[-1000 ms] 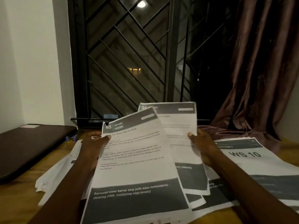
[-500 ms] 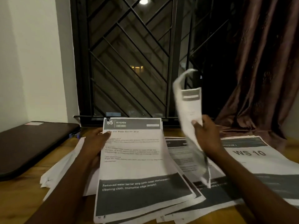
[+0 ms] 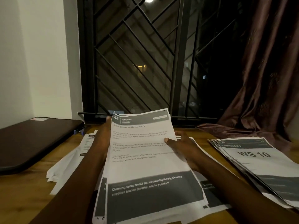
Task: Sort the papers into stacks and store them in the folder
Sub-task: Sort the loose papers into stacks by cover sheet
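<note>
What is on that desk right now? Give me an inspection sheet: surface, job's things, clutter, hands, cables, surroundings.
Surface: wooden table, bare at near left.
Job's things: Kitchen sheet 34, top of the middle pile; WS 10 stack at right, fanned; loose papers at left, untidy; dark flat case far left, closed, maybe the folder.
Clutter: small blue object beside the case, too small to tell.
Hands: right hand pinches the sheet's right edge, thumb on top; left hand at its left edge, fingers hidden.
Cables: nothing seen.
Surroundings: window grille, dark outside; brown curtain at right; white wall at left.
</note>
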Action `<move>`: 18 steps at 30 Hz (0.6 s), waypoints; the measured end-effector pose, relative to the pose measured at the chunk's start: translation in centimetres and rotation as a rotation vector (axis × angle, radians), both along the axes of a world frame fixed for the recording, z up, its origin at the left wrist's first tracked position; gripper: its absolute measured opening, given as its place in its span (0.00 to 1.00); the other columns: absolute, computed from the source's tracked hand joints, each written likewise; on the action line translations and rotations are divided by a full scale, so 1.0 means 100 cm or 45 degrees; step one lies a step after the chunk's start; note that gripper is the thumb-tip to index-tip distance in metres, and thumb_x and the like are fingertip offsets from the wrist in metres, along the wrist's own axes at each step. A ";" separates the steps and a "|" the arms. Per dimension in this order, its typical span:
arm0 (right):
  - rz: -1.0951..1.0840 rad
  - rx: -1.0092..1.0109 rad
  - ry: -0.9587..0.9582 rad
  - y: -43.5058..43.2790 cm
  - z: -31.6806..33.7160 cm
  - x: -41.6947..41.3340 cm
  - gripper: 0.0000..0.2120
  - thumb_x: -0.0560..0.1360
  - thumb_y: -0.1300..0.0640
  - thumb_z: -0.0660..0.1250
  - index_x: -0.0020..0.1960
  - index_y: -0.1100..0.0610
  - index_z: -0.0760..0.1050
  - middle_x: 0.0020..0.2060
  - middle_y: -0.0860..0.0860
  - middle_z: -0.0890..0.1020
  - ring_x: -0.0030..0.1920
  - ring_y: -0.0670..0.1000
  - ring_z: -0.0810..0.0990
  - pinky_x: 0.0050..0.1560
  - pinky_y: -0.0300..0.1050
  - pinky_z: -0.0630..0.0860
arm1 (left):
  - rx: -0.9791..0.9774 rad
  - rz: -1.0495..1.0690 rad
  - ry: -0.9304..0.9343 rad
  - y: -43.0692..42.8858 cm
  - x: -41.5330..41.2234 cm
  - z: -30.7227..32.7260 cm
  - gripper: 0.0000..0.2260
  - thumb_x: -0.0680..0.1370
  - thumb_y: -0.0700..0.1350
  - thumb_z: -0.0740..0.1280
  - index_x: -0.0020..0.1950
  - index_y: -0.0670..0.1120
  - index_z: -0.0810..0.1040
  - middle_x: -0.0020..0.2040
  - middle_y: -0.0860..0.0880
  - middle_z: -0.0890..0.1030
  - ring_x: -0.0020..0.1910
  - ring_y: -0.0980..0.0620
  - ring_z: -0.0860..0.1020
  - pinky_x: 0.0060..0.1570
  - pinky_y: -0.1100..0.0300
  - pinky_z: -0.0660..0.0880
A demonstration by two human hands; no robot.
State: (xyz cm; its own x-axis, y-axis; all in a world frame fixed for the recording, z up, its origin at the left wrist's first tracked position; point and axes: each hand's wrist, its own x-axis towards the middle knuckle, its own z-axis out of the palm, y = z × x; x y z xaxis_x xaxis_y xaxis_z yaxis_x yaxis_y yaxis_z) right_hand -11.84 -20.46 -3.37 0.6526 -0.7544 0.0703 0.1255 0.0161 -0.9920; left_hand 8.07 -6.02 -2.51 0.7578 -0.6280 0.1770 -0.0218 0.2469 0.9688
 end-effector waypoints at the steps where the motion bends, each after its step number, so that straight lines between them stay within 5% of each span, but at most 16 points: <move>1: 0.030 0.055 0.008 0.002 0.001 -0.001 0.19 0.75 0.64 0.69 0.62 0.58 0.66 0.56 0.57 0.80 0.55 0.56 0.81 0.57 0.53 0.77 | -0.030 -0.037 0.047 -0.002 -0.004 0.002 0.13 0.83 0.58 0.54 0.49 0.54 0.74 0.47 0.53 0.77 0.39 0.59 0.79 0.35 0.73 0.76; 4: 0.230 0.047 0.029 0.003 0.008 -0.011 0.17 0.76 0.64 0.66 0.64 0.62 0.72 0.58 0.58 0.81 0.57 0.59 0.81 0.57 0.55 0.78 | -0.066 -0.277 0.313 0.000 -0.015 0.014 0.18 0.79 0.60 0.62 0.55 0.47 0.79 0.50 0.45 0.83 0.44 0.51 0.82 0.47 0.59 0.79; 7: 0.086 -0.068 0.022 -0.011 0.031 -0.026 0.13 0.76 0.66 0.65 0.61 0.65 0.75 0.56 0.60 0.81 0.52 0.60 0.81 0.53 0.53 0.79 | -0.219 -0.455 0.539 0.003 -0.029 0.021 0.20 0.78 0.57 0.65 0.61 0.44 0.80 0.52 0.41 0.84 0.48 0.42 0.84 0.45 0.45 0.82; 9: -0.138 -0.207 0.027 -0.036 0.052 -0.041 0.14 0.75 0.66 0.67 0.60 0.65 0.75 0.55 0.60 0.81 0.47 0.58 0.81 0.51 0.51 0.80 | -0.336 -0.474 0.549 -0.002 -0.038 0.024 0.24 0.77 0.61 0.64 0.64 0.44 0.76 0.55 0.41 0.84 0.49 0.42 0.84 0.40 0.46 0.82; 12: -0.256 -0.358 0.212 -0.077 0.069 -0.066 0.15 0.75 0.64 0.69 0.61 0.65 0.76 0.55 0.57 0.81 0.52 0.59 0.81 0.57 0.53 0.77 | -0.297 -0.455 0.449 -0.013 -0.054 0.025 0.30 0.77 0.63 0.62 0.71 0.45 0.68 0.61 0.40 0.81 0.55 0.41 0.83 0.47 0.45 0.82; 15: -0.277 -0.480 0.435 -0.109 0.062 -0.087 0.16 0.74 0.63 0.70 0.61 0.64 0.76 0.55 0.54 0.81 0.50 0.55 0.81 0.53 0.46 0.78 | -0.187 -0.311 0.302 -0.025 -0.063 0.010 0.25 0.79 0.59 0.62 0.71 0.47 0.68 0.59 0.42 0.80 0.56 0.43 0.82 0.54 0.47 0.79; 18: -0.196 -0.529 0.627 -0.118 0.031 -0.090 0.14 0.73 0.58 0.72 0.57 0.61 0.79 0.52 0.54 0.83 0.48 0.52 0.82 0.53 0.45 0.79 | -0.105 -0.210 0.205 -0.031 -0.073 0.002 0.12 0.79 0.57 0.63 0.58 0.52 0.74 0.59 0.45 0.79 0.56 0.46 0.80 0.52 0.52 0.78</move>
